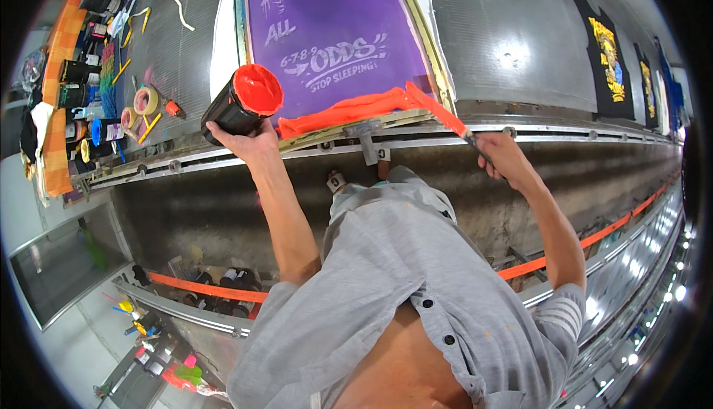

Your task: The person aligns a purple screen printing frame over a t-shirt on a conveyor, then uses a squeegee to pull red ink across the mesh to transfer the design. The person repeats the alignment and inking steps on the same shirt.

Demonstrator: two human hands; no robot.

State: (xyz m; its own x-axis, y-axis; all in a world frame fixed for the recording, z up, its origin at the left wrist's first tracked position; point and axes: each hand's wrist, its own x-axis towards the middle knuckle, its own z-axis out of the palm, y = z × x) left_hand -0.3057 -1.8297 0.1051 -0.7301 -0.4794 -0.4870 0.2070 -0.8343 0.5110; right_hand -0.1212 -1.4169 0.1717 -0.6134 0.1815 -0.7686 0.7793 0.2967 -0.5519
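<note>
Grey worktop [512, 30] bears purple screen [330, 19]; my left hand [250, 143] wraps tilted tub [226, 114] of red ink [258, 90], right hand [506, 159] closed on spatula [440, 115] at red band [342, 112] along near edge. Ink-laying, seemingly; next move likely calls for steady stroke.

The purple printing screen [334, 10] was cropped above, the grey shirt [386, 246] below; the right hand [506, 159] partly covered the spatula handle [474, 144].

L fingers [217, 133], R fingers [490, 142] curled, arms [282, 208] fwd
</note>
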